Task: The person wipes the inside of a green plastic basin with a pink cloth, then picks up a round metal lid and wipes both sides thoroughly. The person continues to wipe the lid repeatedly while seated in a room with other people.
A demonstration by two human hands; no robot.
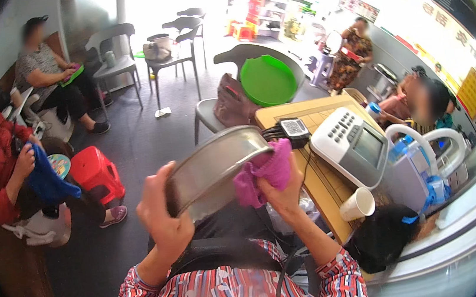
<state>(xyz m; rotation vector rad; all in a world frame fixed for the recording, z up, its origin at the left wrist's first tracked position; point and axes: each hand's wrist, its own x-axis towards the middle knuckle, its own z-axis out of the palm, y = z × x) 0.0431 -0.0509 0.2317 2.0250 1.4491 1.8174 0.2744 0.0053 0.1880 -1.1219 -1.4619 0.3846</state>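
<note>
A round metal pan or sieve frame (217, 164) is held up on its side before me. My left hand (165, 211) grips its left edge, thumb outside and some fingers hidden behind the rim. My right hand (283, 187) holds a bunched magenta cloth (268, 173) against the right end of the metal rim. Just beyond the cloth, on the wooden table (318, 112), lies a small black device with a printed code (294, 127) and dark cables. Whether the round metal thing has a bottom or mesh cannot be told.
At the right stand a white keypad device with a screen (351, 148), a paper cup (356, 205) and a black bag (382, 237). A chair (207, 112) ahead bears a green tray (268, 80). A red stool (96, 174) and seated people are at the left; others sit at the far right.
</note>
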